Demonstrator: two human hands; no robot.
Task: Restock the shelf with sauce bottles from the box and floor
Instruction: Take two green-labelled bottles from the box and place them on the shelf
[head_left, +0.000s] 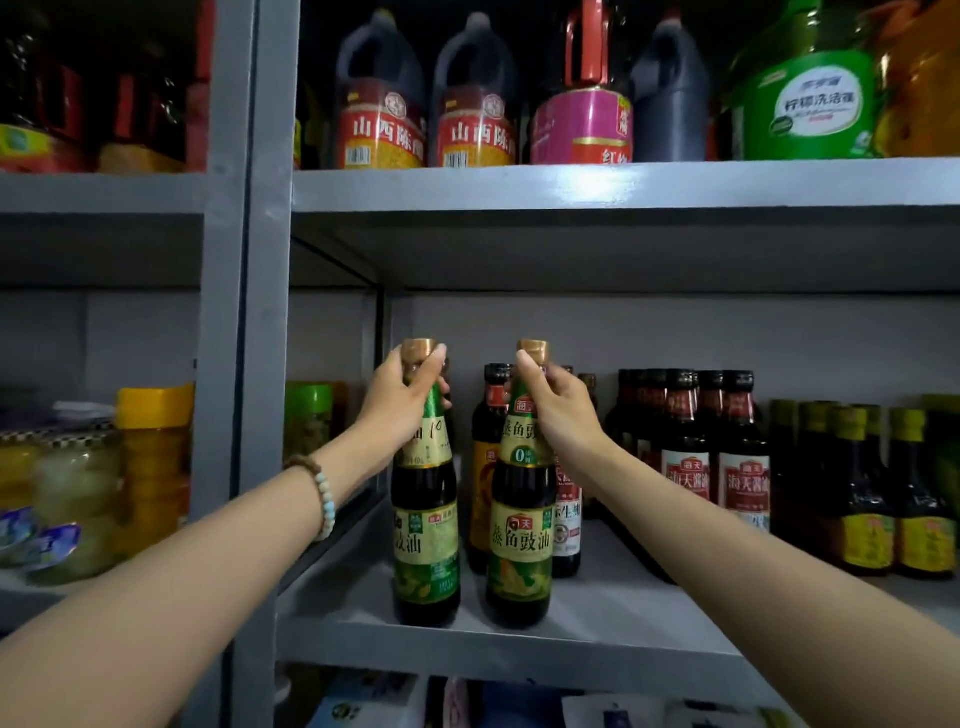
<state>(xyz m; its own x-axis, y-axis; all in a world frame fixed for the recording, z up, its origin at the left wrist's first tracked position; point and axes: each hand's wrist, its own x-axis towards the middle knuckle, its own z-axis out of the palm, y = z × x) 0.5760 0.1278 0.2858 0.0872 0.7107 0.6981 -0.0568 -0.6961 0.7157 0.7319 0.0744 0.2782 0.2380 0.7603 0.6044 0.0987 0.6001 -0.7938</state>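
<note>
Two dark sauce bottles with green-gold labels and gold caps stand upright near the front of the grey middle shelf (597, 644). My left hand (402, 400) grips the neck of the left bottle (426, 545) just under its cap. My right hand (558, 410) grips the neck of the right bottle (521, 551) the same way. Both bottle bases appear to touch the shelf board. The two bottles stand side by side with a small gap between them.
Behind them stand an orange-labelled bottle (480, 493) and a red-white one (567, 519). Several dark soy bottles (717, 467) fill the shelf's right side. Large vinegar jugs (382, 104) sit on the shelf above. Jars (150, 467) fill the left bay beyond the grey upright (244, 312).
</note>
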